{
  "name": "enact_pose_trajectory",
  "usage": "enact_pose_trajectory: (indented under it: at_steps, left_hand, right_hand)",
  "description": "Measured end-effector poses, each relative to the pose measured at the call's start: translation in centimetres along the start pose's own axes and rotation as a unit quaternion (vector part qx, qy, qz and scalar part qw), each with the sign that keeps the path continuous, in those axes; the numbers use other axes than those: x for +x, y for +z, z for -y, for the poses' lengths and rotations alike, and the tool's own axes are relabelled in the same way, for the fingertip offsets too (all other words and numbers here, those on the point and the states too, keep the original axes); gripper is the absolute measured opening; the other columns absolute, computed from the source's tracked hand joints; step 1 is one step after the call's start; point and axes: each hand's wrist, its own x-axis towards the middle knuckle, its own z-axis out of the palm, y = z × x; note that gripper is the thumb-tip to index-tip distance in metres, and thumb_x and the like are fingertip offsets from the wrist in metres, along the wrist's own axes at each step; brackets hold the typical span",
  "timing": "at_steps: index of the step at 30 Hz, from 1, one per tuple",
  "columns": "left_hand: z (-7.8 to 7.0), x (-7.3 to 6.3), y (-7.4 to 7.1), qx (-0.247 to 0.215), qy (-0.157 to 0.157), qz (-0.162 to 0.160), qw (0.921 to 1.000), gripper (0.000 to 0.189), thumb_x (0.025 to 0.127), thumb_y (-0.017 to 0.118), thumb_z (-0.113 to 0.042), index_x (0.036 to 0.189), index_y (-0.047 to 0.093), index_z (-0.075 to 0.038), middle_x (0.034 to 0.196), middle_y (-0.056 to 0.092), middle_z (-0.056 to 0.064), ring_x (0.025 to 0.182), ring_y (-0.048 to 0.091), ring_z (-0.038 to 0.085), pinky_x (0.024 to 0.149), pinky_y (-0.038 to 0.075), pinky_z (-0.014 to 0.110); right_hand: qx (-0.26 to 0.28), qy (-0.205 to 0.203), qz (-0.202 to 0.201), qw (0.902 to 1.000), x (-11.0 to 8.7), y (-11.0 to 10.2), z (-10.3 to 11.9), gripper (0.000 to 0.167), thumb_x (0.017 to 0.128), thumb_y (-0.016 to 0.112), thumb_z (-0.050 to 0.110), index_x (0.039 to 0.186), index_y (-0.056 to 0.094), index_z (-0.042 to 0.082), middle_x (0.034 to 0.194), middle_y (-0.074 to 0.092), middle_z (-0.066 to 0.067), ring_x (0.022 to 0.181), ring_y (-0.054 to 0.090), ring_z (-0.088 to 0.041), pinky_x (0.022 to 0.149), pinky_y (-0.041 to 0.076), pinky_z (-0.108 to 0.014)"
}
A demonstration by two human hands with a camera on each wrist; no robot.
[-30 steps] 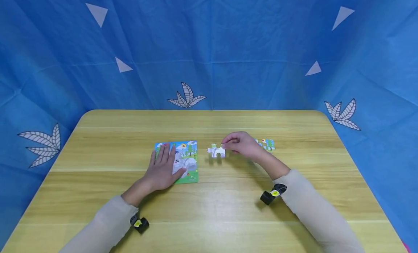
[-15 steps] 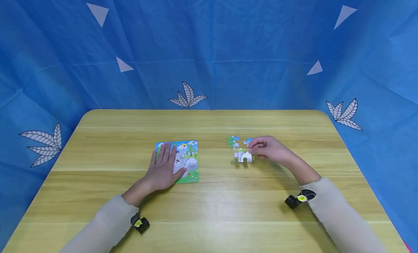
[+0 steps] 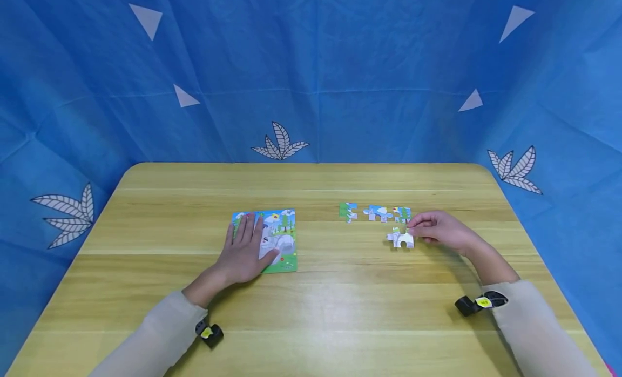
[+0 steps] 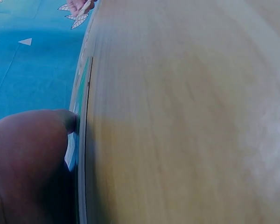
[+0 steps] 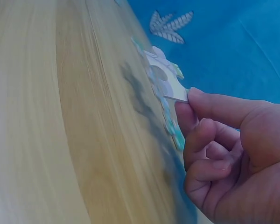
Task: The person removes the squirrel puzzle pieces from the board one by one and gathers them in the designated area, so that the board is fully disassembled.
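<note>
My left hand [image 3: 243, 253] lies flat with straight fingers on a colourful picture board [image 3: 288, 242], covering its left part. The board shows a grey and white animal, trees and grass. Between thumb and forefinger, my right hand [image 3: 442, 230] pinches a whitish jigsaw piece [image 3: 401, 238] by its right side. In the right wrist view that piece [image 5: 165, 77] is raised above the table. Just behind it lie more jigsaw pieces: a green one [image 3: 347, 211], a blue and white one [image 3: 377, 213], and one with trees [image 3: 402, 213] at the right.
The wooden table [image 3: 320, 312] has rounded far corners. A blue cloth [image 3: 311, 58] with white triangles and leaf prints hangs behind it and at both sides.
My right hand has carried the pinched jigsaw piece rightward and slightly nearer, uncovering the pieces behind it. My left hand has stayed on the board.
</note>
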Motion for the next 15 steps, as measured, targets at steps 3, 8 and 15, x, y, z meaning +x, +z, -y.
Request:
enact_pose_trajectory:
  at_steps: [3, 8, 15]
  left_hand:
    - [-0.04, -0.04, -0.03, 0.002, -0.001, 0.001, 1.0000, 0.090, 0.105, 0.041, -0.056, 0.162, 0.001, 0.002, 0.168, -0.011, 0.022, 0.154, -0.014, 0.039, 0.120, -0.013, 0.058]
    - [-0.11, -0.13, -0.11, 0.006, -0.005, 0.004, 1.0000, 0.091, 0.104, 0.043, -0.056, 0.162, 0.001, 0.002, 0.168, -0.011, 0.023, 0.154, -0.015, 0.039, 0.120, -0.014, 0.057]
    - [-0.04, -0.10, -0.04, 0.004, -0.001, -0.002, 1.0000, 0.092, 0.104, 0.043, -0.057, 0.162, 0.003, 0.002, 0.168, -0.009, 0.023, 0.154, -0.013, 0.040, 0.120, -0.013, 0.058]
  right_hand:
    - [-0.001, 0.006, -0.006, 1.0000, -0.29, -0.62, -0.65, 0.031, 0.101, 0.066, 0.019, 0.117, 0.063, -0.007, 0.079, 0.060, 0.001, 0.060, 0.046, -0.012, 0.055, 0.040, -0.026]
    - [-0.001, 0.010, -0.007, 0.9999, -0.28, -1.01, -1.08, 0.033, 0.101, 0.065, 0.017, 0.119, 0.061, -0.010, 0.074, 0.057, 0.001, 0.057, 0.043, -0.011, 0.051, 0.033, -0.025]
    - [-0.038, 0.017, -0.028, 0.9987, -0.05, -0.47, -1.03, 0.031, 0.100, 0.067, 0.017, 0.116, 0.064, -0.009, 0.073, 0.060, -0.001, 0.058, 0.049, -0.011, 0.051, 0.038, -0.025]
